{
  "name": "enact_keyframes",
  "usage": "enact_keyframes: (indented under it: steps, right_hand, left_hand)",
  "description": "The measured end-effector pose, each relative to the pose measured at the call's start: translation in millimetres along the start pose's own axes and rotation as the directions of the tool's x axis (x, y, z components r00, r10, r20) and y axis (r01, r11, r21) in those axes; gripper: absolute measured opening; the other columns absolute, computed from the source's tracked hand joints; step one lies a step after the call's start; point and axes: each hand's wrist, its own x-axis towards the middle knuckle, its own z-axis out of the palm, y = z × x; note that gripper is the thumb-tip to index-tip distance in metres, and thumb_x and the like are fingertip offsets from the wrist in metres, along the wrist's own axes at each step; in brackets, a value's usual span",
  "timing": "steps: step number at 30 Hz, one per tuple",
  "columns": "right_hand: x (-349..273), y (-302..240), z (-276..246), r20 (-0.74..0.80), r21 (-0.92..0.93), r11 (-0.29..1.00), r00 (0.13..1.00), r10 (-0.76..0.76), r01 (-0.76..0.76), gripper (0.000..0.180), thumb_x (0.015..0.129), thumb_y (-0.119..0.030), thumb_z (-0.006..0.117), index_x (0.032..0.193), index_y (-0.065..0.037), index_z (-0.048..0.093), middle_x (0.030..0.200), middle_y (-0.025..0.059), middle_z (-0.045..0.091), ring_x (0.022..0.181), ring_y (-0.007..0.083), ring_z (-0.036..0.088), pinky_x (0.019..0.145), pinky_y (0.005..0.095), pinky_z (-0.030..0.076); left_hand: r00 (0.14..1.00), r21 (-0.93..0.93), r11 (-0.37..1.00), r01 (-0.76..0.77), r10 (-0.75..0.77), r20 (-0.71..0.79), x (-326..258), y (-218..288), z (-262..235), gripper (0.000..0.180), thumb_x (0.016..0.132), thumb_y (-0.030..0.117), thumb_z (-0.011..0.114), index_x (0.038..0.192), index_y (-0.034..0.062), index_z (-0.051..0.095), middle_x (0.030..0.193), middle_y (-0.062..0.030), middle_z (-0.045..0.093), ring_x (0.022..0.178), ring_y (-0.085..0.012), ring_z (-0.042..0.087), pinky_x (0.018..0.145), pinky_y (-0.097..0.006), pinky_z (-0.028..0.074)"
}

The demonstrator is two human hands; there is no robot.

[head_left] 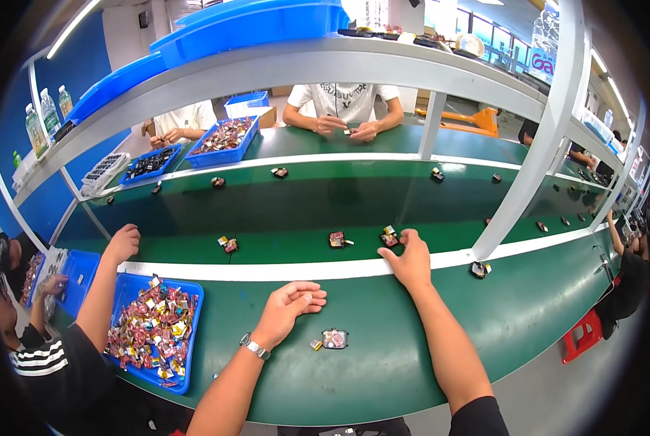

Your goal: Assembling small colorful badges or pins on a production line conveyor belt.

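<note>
My left hand (pixel 291 308), a metal watch (pixel 255 346) on its wrist, hovers over the green bench with fingers loosely bent and nothing visible in them. Just below it lies a small black-cased electronic part (pixel 335 338) with a yellow-and-white piece (pixel 315 345) beside it. My right hand (pixel 410 263) reaches across the white rail (pixel 281 272), thumb and fingers apart. Close to its fingertips, on the green belt, sits another small part with a yellow piece (pixel 389 235); whether they touch I cannot tell.
A blue tray (pixel 196 320) heaped with small red-and-yellow pieces stands at left. A co-worker's hand (pixel 124 243) reaches over the belt there. More parts (pixel 337 239) dot the belt. A white post (pixel 532 160) rises at right, another part (pixel 479 269) near its base. Two people work opposite.
</note>
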Motion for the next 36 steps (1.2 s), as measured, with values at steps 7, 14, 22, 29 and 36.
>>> enact_keyframes:
  steps: [7, 14, 22, 29, 36]
  right_hand:
    - [16.2, 15.8, 8.4, 0.021, 0.073, 0.986, 0.989, 0.149, -0.15, 0.042, 0.072, -0.013, 0.08, 0.105, -0.002, 0.056, 0.103, 0.0123, 0.061, 0.1, 0.0301, 0.057, 0.086, 0.0411, 0.047]
    - [16.7, 16.9, 4.6, -0.027, 0.012, 0.994, 0.994, 0.109, -0.108, 0.045, 0.074, -0.011, 0.078, 0.112, -0.004, 0.057, 0.106, 0.0098, 0.061, 0.098, 0.0276, 0.057, 0.088, 0.0378, 0.047]
    - [-70.3, -46.3, -34.7, 0.361, 0.664, 0.743, 0.837, -0.412, 0.079, 0.041, 0.073, -0.012, 0.08, 0.11, -0.007, 0.062, 0.109, 0.0076, 0.063, 0.1, 0.0215, 0.06, 0.087, 0.0348, 0.05]
    - [-88.6, -78.6, -39.0, 0.492, 0.62, 0.761, 0.661, -0.566, 0.191, 0.041, 0.074, -0.017, 0.08, 0.112, -0.011, 0.065, 0.111, 0.0062, 0.063, 0.113, 0.0242, 0.055, 0.096, 0.0368, 0.047]
    - [-96.3, -87.6, -26.1, 0.205, 0.364, 0.773, 0.764, -0.611, 0.52, 0.025, 0.077, -0.01, 0.075, 0.101, -0.011, 0.07, 0.112, 0.0048, 0.064, 0.103, 0.0252, 0.059, 0.087, 0.0367, 0.051]
  left_hand:
    - [0.999, 0.201, 0.979, -0.031, 0.022, 0.045, -6.5, -1.5, 6.0, 0.024, 0.098, 0.007, 0.05, 0.116, -0.005, 0.059, 0.11, -0.0174, 0.067, 0.099, -0.0215, 0.065, 0.088, -0.034, 0.053]
    - [0.999, 0.17, 0.985, -0.031, 0.026, 0.032, -7.6, 4.3, 5.8, 0.024, 0.098, 0.008, 0.049, 0.117, -0.0046, 0.058, 0.106, -0.0167, 0.067, 0.094, -0.021, 0.066, 0.084, -0.032, 0.054]
    - [0.993, 0.105, 0.992, 0.065, -0.074, 0.089, -7.7, 1.4, 1.2, 0.038, 0.103, 0.024, 0.046, 0.125, -0.0054, 0.054, 0.111, -0.0148, 0.065, 0.092, -0.0181, 0.065, 0.079, -0.031, 0.053]
    - [0.931, 0.125, 0.976, 0.179, -0.209, 0.298, -13.7, 6.5, 8.1, 0.043, 0.103, 0.027, 0.047, 0.133, -0.0036, 0.051, 0.113, -0.0082, 0.064, 0.098, -0.012, 0.06, 0.085, -0.03, 0.051]
    - [0.973, -0.077, 0.979, 0.188, -0.175, 0.149, -12.6, 4.2, 11.7, 0.039, 0.102, 0.012, 0.044, 0.139, 0.0008, 0.046, 0.122, -0.0085, 0.06, 0.107, -0.0143, 0.06, 0.095, -0.032, 0.051]
